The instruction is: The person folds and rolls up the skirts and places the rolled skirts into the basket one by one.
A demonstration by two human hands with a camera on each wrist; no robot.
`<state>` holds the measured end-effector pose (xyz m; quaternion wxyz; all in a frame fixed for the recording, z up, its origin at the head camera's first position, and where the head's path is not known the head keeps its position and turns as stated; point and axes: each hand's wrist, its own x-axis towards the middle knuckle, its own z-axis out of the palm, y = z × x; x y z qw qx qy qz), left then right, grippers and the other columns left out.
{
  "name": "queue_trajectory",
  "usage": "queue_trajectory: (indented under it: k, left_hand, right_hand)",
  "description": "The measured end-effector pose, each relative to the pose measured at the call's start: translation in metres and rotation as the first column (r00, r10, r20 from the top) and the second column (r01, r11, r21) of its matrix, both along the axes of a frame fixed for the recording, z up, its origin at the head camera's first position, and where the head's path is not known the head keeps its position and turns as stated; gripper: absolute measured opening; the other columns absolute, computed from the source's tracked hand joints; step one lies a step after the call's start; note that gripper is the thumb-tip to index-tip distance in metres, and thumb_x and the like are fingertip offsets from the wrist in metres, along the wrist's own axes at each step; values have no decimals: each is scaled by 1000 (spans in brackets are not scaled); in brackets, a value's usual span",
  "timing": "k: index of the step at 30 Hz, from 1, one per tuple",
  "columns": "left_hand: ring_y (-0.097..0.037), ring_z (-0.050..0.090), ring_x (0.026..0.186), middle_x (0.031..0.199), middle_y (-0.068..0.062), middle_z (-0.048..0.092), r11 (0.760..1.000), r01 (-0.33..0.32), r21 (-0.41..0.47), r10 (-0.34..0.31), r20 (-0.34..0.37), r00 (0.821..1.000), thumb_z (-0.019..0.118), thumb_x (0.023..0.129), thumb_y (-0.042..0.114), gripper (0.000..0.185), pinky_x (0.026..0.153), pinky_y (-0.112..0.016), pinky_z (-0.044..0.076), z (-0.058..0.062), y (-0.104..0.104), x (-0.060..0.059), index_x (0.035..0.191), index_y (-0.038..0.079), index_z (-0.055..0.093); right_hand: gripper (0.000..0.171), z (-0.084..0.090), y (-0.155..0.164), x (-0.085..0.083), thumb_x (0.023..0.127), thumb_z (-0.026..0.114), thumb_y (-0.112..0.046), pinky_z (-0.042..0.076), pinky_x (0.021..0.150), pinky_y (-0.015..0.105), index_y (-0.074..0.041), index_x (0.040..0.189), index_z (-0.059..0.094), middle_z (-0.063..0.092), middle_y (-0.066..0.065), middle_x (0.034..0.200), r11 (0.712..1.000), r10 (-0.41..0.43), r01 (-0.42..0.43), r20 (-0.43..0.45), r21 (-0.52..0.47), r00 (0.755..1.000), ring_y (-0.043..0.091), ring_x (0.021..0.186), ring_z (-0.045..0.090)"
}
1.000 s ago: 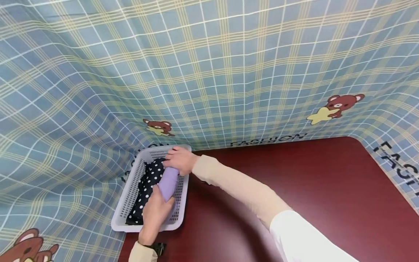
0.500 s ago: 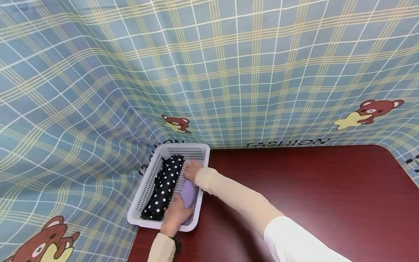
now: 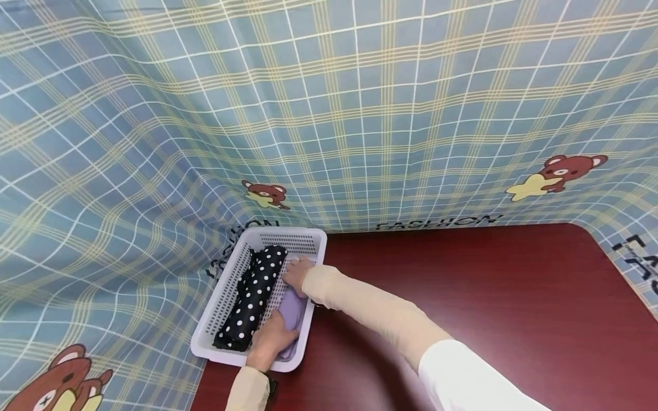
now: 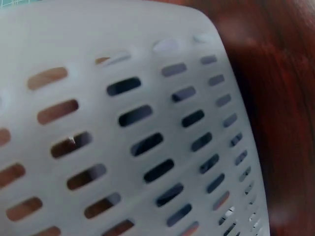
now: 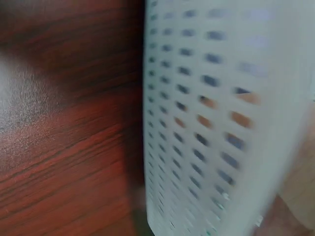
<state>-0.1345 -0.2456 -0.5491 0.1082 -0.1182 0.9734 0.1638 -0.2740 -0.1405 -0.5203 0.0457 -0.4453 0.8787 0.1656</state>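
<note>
In the head view, a purple folded cloth bundle (image 3: pixel 291 310) lies along the right side of a white slotted plastic basket (image 3: pixel 222 358). My left hand (image 3: pixel 271 337) grips its near end, thumb on one side and fingers on the other. At the far end, my right hand (image 3: pixel 299 275) holds the bundle, with some fingertips hidden inside the basket. Beside it on the left lies a black rolled cloth with white dots (image 3: pixel 253 302). Each wrist view is mostly filled by an outer basket wall (image 4: pixel 147 118), with bits of skin and cloth showing through the slots.
The basket stands at the left end of a dark red wooden table (image 3: pixel 462 297). Behind and to the left hangs a blue plaid curtain (image 3: pixel 360 142) printed with bears. A strip of table (image 5: pixel 64 123) runs alongside the basket in the right wrist view.
Both hands have lowered the purple bundle from above the dotted cloth into the basket's right side. The dotted roll is now more fully visible. The head view has shifted slightly.
</note>
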Motion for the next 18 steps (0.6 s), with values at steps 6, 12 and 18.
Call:
queue_trajectory:
  k: [6, 12, 18]
  left_hand:
    - [-47, 67, 104, 115, -33, 66, 996, 71, -60, -71, 4, 997, 74, 80, 37, 71, 84, -64, 51, 20, -5, -13, 124, -15, 53]
    - [-53, 64, 102, 119, -35, 62, 986, 110, -123, -128, -146, 981, 67, 90, 35, 66, 78, -65, 51, 74, -14, -18, 135, -11, 50]
    - [-52, 56, 125, 141, -33, 54, 976, 199, -92, -218, -334, 917, 67, 93, 31, 67, 98, -64, 47, 102, -3, -23, 148, -1, 45]
  right_hand:
    - [54, 16, 16, -14, 88, 68, -35, 40, 112, 35, -31, 140, 56, 57, -6, 142, 990, -20, 28, 63, -137, 998, 13, 135, 50]
    - [43, 41, 57, 10, 93, 64, -42, 36, 120, 42, -27, 134, 60, 58, -4, 140, 940, 16, -3, 35, -340, 999, 16, 138, 50]
    - [43, 39, 106, 22, 92, 67, -35, 34, 122, 50, -24, 133, 60, 56, 6, 146, 873, -46, 44, 8, -486, 999, 25, 142, 48]
